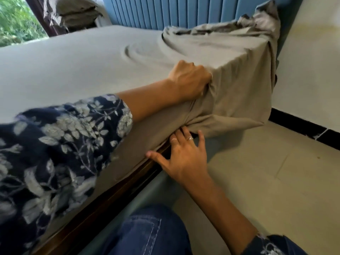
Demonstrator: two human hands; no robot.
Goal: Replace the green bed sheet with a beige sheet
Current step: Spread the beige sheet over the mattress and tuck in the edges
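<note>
With the left hand (189, 80) bunching the beige sheet (230, 85) at the mattress (64, 67) corner and the right hand (184, 153) spread flat tucking underneath, slackening could let the loose corner slide off.

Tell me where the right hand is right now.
In the head view, the right hand is low at centre, fingers spread at the mattress's bottom edge beside the beige sheet, below the left hand.

no readable text, labels, brands or numbers anywhere

A blue padded headboard (184, 11) stands behind; pillows (77, 11) lie beside the window (16, 17).
</note>
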